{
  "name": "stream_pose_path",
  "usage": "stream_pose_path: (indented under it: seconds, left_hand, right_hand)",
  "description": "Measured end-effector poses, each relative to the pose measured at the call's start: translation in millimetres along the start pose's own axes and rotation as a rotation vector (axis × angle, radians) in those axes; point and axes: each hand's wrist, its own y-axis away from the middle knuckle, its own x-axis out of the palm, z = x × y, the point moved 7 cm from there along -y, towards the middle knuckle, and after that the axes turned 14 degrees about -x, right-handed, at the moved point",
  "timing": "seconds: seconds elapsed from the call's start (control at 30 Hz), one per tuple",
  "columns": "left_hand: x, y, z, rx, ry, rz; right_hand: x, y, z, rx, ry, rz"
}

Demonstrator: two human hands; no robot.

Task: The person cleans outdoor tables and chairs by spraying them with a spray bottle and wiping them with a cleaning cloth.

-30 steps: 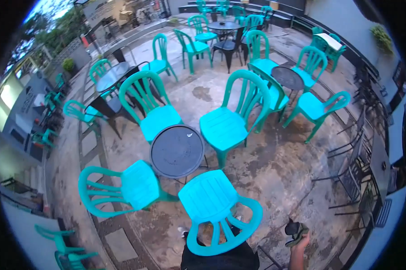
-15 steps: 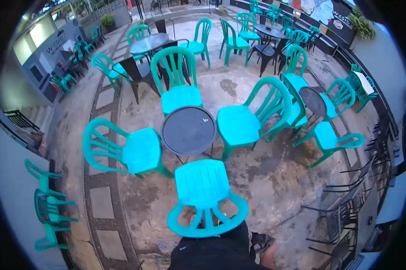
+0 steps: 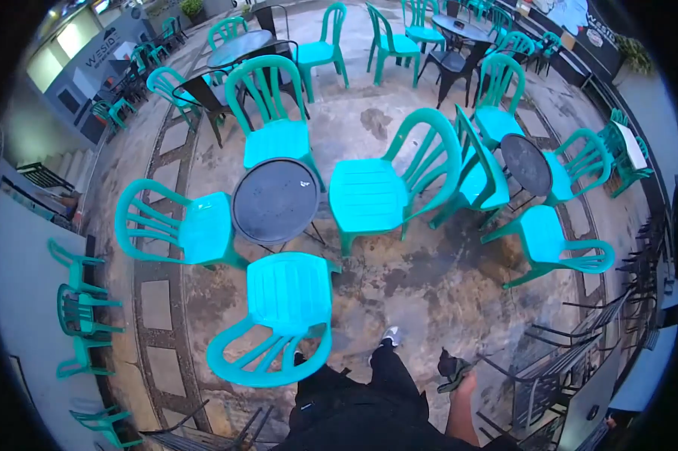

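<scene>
My right hand [image 3: 467,382] is low in the view, to the right of my legs. Its fingers are closed around a dark, crumpled cloth [image 3: 449,366], which sticks out past them. My left hand does not show. Just ahead of me and to the left is a turquoise plastic chair [image 3: 290,289], its curved backrest toward me. Beyond it stands a small round black table [image 3: 276,201] with a small white mark on top. More turquoise chairs surround this table, one on the left [image 3: 206,229], one on the right [image 3: 367,197] and one behind [image 3: 277,143].
Dark metal-legged furniture [image 3: 553,383] crowds the right side near my hand. Another round table [image 3: 526,165] with turquoise chairs stands further right. Several chairs [image 3: 83,308] line the left wall. More tables and chairs fill the back of the stained concrete floor [image 3: 429,301].
The view has shifted right, so the near chair and round table sit further left. My right hand with the dark cloth shows more fully, away from my leg. A white-tipped shoe has appeared.
</scene>
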Motion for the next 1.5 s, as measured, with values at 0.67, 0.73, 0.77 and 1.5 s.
stream_pose_path:
  seconds: [0.67, 0.73, 0.77, 1.5]
  left_hand:
    - [158.2, -3.8, -80.3, -0.035, 0.200, 0.063]
    - [170.2, -10.6, -99.3, -0.075, 0.253, 0.079]
    - [175.8, -13.1, -109.2, -0.096, 0.279, 0.089]
    - [343.7, -370.3, -713.5, 0.854, -0.192, -0.849]
  right_hand:
    - [419.6, -115.7, 10.0, 0.049, 0.438, 0.726]
    - [477.4, -123.0, 2.5, 0.012, 0.473, 0.792]
    - [507.0, -127.3, -2.2, -0.030, 0.495, 0.826]
    - [781.2, -361.0, -335.9, -0.796, 1.501, 0.660]
